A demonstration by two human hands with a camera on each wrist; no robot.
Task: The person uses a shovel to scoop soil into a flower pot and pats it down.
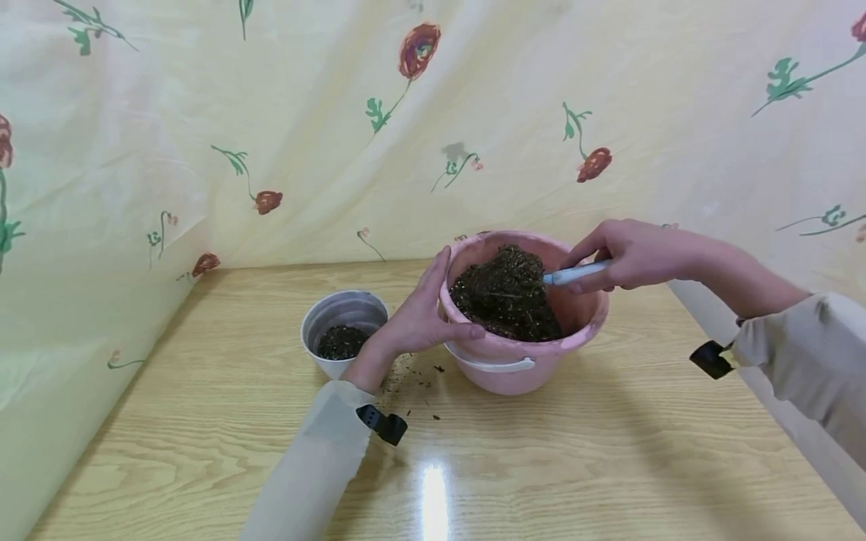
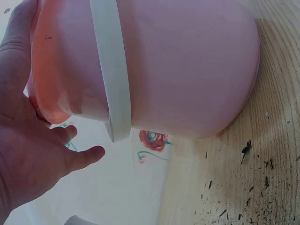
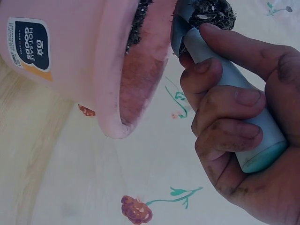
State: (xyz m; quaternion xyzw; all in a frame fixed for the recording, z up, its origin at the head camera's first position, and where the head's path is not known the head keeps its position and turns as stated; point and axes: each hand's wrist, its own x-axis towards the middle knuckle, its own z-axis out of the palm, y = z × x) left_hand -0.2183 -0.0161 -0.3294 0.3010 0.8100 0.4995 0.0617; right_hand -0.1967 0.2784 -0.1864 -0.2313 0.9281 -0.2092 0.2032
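Note:
My right hand (image 1: 625, 255) grips the pale blue handle (image 3: 243, 103) of a garden trowel (image 1: 575, 273). Dark potting soil (image 3: 213, 15) is heaped on its metal blade, over the mouth of the pink bucket (image 1: 517, 370). More soil (image 1: 487, 297) lies inside the bucket, banked toward its left. Against the bucket's left side rests my left hand (image 1: 422, 312), thumb along the front rim and fingers reaching toward the back. In the left wrist view, two fingers of the left hand (image 2: 33, 154) stick out straight, off the bucket wall.
A smaller white pot (image 1: 325, 366) holding some soil (image 1: 343, 342) stands left of the bucket, partly behind my left forearm. Soil crumbs (image 1: 422, 383) lie scattered on the wooden table (image 1: 528, 466) between them. The bucket's white bail handle (image 1: 490, 366) hangs down in front. Flowered cloth (image 1: 325, 135) lines the back.

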